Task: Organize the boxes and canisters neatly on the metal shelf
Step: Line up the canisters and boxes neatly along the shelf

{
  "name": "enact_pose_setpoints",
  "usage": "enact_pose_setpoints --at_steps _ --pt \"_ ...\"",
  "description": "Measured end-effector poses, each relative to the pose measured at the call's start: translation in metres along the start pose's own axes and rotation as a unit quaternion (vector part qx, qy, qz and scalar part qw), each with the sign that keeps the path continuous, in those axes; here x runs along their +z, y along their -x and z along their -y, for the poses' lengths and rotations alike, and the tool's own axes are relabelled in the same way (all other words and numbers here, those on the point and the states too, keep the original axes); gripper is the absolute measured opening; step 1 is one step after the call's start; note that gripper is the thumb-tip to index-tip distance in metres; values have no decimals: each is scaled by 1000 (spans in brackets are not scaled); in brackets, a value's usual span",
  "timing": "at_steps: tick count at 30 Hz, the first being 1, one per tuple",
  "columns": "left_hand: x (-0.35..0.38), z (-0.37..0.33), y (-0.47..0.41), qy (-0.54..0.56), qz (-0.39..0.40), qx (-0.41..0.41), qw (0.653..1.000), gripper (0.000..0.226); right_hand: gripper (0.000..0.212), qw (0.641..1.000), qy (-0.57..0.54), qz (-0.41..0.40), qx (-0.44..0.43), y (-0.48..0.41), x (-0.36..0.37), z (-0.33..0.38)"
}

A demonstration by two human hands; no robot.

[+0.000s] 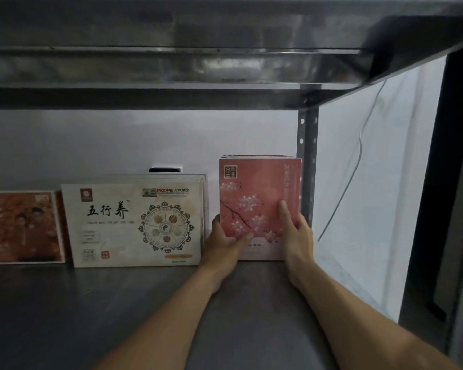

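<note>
A pink box [257, 193] printed with white blossoms stands upright at the back right of the dark metal shelf [112, 311]. My left hand [225, 244] clasps its lower left corner, fingers across the front. My right hand [296, 236] grips its lower right edge, fingers spread over the front face. To its left a wide cream box [134, 222] with black characters and a round emblem stands upright. Further left an orange box [22, 228] is cut off by the frame edge. No canisters are in view.
A perforated upright post [308, 166] rises just right of the pink box. The upper shelf's underside [198, 62] hangs close overhead. A white sheet [380, 182] with a thin cable covers the right side. A small dark object [164, 170] shows behind the cream box.
</note>
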State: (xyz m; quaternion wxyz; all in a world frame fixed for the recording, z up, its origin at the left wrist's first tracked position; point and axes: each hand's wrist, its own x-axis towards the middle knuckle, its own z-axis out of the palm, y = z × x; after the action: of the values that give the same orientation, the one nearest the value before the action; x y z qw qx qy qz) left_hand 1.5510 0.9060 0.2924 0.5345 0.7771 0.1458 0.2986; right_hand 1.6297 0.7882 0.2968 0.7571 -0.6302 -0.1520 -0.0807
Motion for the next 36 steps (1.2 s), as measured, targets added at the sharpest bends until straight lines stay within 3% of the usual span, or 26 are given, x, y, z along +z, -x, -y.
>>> enact_pose_setpoints --at_steps 12,20,36 --pt "-2 -5 8 1 29 1 1000 72 48 1000 -14 -16 -10 3 -2 3" --pt "-2 -9 11 -29 32 7 999 84 57 999 17 -41 3 2 -2 3" --pt "-2 -16 15 -47 31 26 998 82 75 999 26 -40 12 7 2 6"
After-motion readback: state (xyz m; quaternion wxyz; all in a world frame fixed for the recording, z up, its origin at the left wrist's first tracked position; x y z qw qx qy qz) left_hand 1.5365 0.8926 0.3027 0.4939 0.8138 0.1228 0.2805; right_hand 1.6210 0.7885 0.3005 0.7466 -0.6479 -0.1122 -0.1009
